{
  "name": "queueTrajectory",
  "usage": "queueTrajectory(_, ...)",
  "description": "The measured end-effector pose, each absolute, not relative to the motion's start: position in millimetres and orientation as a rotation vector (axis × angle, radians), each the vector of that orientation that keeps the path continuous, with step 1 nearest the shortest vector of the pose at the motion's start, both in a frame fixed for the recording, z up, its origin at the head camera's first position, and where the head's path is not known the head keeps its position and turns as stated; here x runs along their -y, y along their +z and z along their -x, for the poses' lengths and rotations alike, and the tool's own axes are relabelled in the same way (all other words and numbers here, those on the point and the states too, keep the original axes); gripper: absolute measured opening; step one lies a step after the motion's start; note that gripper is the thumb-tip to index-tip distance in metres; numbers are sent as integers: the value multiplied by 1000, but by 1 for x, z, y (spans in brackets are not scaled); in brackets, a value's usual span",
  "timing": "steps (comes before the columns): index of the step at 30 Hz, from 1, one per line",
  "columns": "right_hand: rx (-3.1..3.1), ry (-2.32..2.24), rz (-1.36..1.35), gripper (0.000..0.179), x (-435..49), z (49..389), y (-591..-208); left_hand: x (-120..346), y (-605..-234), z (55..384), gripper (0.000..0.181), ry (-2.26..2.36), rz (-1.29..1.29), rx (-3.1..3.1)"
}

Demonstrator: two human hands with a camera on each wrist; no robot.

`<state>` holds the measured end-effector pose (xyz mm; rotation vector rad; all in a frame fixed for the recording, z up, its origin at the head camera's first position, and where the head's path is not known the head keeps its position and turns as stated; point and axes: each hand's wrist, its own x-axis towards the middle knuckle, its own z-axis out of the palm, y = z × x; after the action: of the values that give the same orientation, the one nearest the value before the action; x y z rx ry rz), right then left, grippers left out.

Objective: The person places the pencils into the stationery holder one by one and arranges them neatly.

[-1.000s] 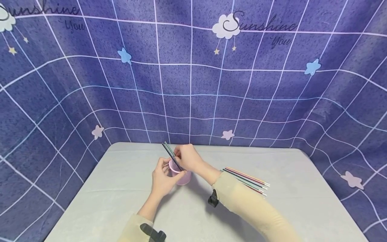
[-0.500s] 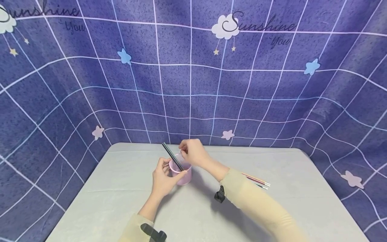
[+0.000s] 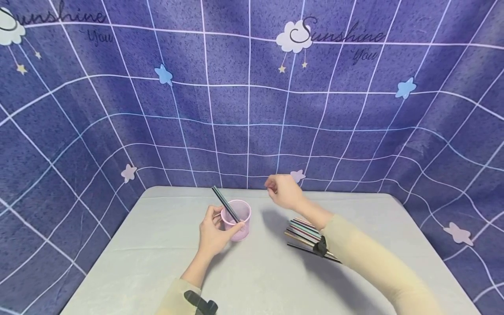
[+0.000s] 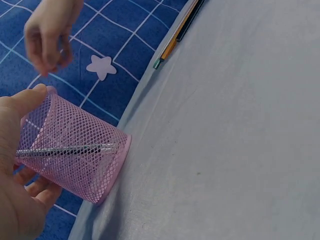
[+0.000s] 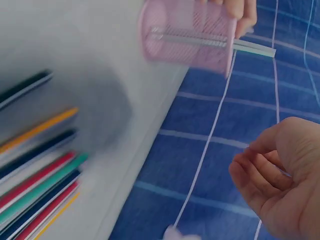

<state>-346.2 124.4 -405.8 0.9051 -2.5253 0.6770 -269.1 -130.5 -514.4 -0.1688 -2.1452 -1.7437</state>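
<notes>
A pink mesh pencil cup (image 3: 242, 234) stands on the table, and my left hand (image 3: 212, 232) grips it round the side near its rim. Green and dark pencils (image 3: 223, 201) lean in the cup, their upper ends sticking out over the rim to the left. My right hand (image 3: 285, 192) is in the air to the right of the cup, apart from it. Its fingers are loosely curled with nothing between them, as the right wrist view of the hand (image 5: 275, 175) shows. Below the right forearm lie several loose pencils (image 3: 303, 236), partly hidden by the sleeve and wrist strap.
A pale cloth-covered table (image 3: 252, 280) lies under everything. Behind it and along both sides hangs a blue grid-patterned curtain (image 3: 252, 105) with stars and clouds. The loose pencils (image 5: 40, 195) are red, green, dark and yellow, fanned side by side.
My right hand has moved away from the cup to the right, over towards the loose pencils, uncovering more of them and the cup's opening. The left hand and cup have stayed put.
</notes>
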Motion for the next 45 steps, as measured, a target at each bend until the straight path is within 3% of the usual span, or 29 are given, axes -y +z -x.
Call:
queueTrajectory(20, 2644, 605, -705, 9, -233, 343, -445, 131, -513, 270, 71, -1714, 157, 2161)
queueTrajectory(45, 2877, 590, -769, 8, -257, 318, -491, 129, -511, 268, 71, -1740, 143, 2163)
